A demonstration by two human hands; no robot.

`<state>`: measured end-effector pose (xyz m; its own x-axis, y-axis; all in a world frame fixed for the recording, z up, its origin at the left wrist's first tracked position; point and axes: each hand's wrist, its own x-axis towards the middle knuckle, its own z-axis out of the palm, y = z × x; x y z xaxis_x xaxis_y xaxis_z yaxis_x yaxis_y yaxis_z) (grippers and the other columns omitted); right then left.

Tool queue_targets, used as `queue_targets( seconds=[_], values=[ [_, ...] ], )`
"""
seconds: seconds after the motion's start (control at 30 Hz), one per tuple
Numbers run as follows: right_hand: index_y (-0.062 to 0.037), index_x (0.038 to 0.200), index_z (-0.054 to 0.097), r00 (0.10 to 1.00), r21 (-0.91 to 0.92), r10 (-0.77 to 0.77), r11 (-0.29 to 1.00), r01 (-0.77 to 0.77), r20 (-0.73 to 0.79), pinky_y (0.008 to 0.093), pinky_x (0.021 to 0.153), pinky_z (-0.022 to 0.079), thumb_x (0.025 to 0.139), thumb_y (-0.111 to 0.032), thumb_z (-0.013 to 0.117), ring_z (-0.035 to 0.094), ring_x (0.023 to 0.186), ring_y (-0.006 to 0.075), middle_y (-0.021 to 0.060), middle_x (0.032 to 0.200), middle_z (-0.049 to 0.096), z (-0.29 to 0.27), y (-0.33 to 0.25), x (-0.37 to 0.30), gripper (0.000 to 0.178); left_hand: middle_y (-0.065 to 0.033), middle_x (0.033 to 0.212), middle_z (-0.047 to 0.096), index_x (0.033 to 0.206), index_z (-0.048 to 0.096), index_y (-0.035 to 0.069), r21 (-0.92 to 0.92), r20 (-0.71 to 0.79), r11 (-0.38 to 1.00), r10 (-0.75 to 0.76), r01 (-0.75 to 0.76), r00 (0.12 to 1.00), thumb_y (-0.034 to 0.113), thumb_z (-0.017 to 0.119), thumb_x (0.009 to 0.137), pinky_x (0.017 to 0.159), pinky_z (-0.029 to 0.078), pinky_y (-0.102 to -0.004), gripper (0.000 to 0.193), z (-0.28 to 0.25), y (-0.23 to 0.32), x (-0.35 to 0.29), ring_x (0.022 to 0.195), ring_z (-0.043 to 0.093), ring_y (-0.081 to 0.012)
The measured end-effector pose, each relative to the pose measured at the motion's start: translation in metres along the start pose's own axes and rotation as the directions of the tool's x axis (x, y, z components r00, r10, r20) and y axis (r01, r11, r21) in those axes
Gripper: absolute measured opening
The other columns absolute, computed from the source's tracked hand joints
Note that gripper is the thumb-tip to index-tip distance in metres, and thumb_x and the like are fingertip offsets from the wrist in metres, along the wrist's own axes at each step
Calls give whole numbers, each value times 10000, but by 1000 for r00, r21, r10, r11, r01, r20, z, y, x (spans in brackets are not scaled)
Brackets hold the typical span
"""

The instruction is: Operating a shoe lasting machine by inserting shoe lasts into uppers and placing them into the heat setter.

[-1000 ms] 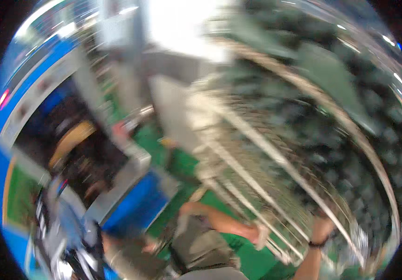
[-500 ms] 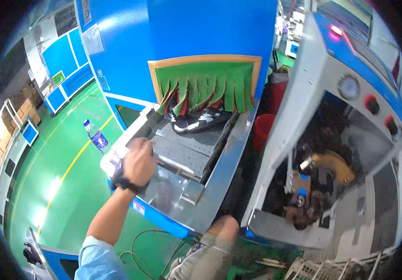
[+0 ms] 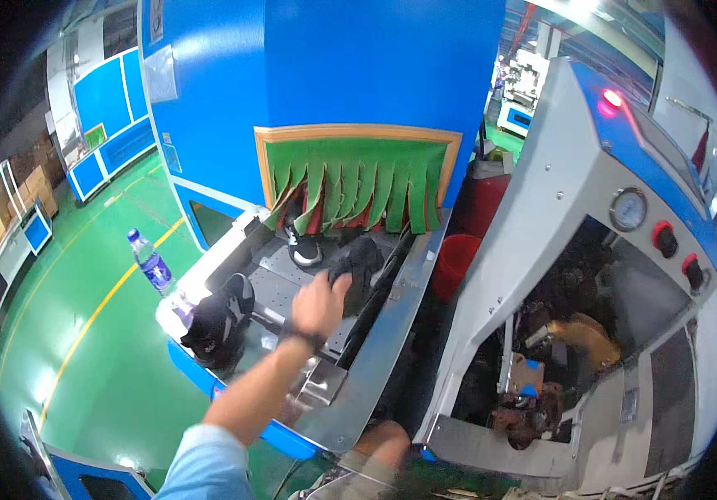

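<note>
My left hand (image 3: pixel 318 307), with a dark band at the wrist, reaches over the conveyor bed (image 3: pixel 275 279) of a blue machine. Its fingers are closed at the near end of a dark shoe (image 3: pixel 360 260), which they partly cover. Left of that, a black sneaker with a white toe (image 3: pixel 304 246) lies partly under the green strip curtain (image 3: pixel 358 196). Another black sneaker (image 3: pixel 223 321) stands at the near left end of the machine, beside my forearm. My right hand is out of view.
A plastic bottle with a purple label (image 3: pixel 152 265) stands by the bed's left edge. To the right is a grey and blue machine (image 3: pixel 533 217) with a gauge and red knobs. A red bin (image 3: pixel 458 258) sits between the machines. My bent knee (image 3: pixel 383 442) is below.
My left hand has moved right and forward from the bed's near left side to the dark shoe. A black sneaker now stands at the near left, where none showed. The view has shifted slightly.
</note>
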<state>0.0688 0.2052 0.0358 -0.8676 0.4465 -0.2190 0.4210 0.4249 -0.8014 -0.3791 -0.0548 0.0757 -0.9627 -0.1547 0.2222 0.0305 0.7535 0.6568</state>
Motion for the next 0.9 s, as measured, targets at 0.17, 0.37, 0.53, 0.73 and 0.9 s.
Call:
queue_targets(
  seconds=[0.17,0.37,0.53,0.73,0.9],
  values=[
    [-120,1605,34,861,700,-505,636,325,60,309,883,482,994,-212,633,604,932,176,198,1565,316,39,-37,30,860,-244,935,700,1250,571,30,-322,18,919,248,-229,969,187,743,859,772,555,-424,456,-66,5,-221,867,711,-385],
    [4,1582,68,905,735,-346,541,408,-248,392,1154,243,924,-76,626,348,1388,273,159,1578,269,27,-82,6,866,-183,1421,482,1479,369,32,-902,431,266,503,340,749,351,805,829,1014,458,-435,845,-70,28,-381,1296,493,-293],
    [68,1551,91,876,490,-461,736,467,-141,401,1085,358,830,-215,715,407,1349,320,222,1493,382,-9,-68,-43,995,-102,1380,481,1468,258,-71,-653,756,395,382,646,532,251,872,771,1057,418,-353,983,-25,39,-384,1235,479,-175],
    [37,1546,-101,868,439,-283,773,458,-407,457,1116,350,722,-341,805,441,1312,366,263,1487,299,-2,-6,-64,1281,-235,888,631,1095,578,-49,-497,463,825,513,-268,722,414,653,894,749,516,-500,510,-28,63,-409,851,607,-489],
    [30,1535,279,898,375,-282,835,404,-339,367,1020,434,697,-203,763,553,1180,305,193,1345,530,-42,-20,-43,996,-181,809,579,824,590,11,-585,467,775,563,-240,682,191,469,999,642,494,-439,279,-31,74,-397,692,577,-408]
  ],
)
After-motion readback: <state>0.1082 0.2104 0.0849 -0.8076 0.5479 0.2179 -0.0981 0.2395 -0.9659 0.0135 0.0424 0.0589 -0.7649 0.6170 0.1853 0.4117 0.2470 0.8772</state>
